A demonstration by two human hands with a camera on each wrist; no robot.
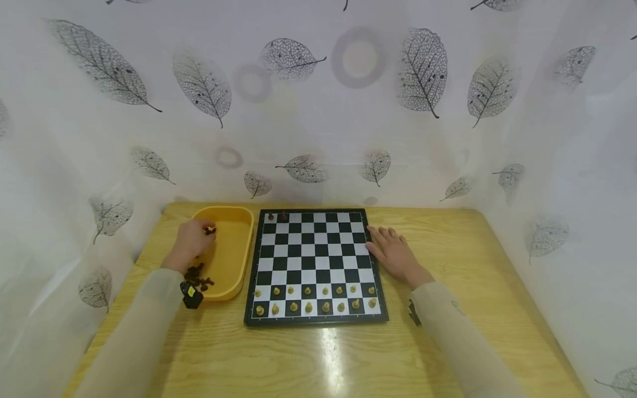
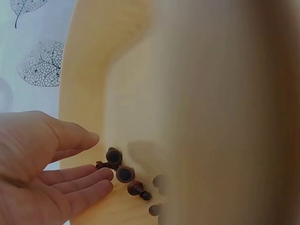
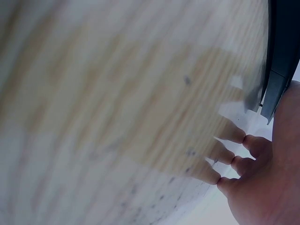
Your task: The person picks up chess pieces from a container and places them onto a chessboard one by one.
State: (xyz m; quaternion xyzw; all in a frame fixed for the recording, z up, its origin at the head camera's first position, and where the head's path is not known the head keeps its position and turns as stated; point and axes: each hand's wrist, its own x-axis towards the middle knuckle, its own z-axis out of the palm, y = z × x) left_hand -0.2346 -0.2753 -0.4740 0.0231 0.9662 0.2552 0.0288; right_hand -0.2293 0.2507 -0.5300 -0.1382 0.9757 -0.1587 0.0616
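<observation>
My left hand (image 1: 193, 243) reaches into a yellow plastic tray (image 1: 251, 232). In the left wrist view its thumb and fingers are apart, the fingers nearly straight, with the tips beside several dark brown chess pieces (image 2: 125, 174). One small piece (image 2: 107, 165) lies right at the fingertips; whether they touch it I cannot tell. More dark pieces (image 1: 194, 273) lie heaped at the tray's near left. My right hand (image 1: 395, 257) rests with extended fingers along the right edge of a black-and-white chessboard (image 1: 308, 249). In the right wrist view its fingertips meet the wooden table (image 3: 154, 93).
Light chess pieces (image 1: 308, 307) fill the two near rows of the board. Two dark pieces (image 1: 283, 216) stand at its far left corner. A white curtain (image 1: 318, 110) with leaf prints hangs behind the table and along both sides.
</observation>
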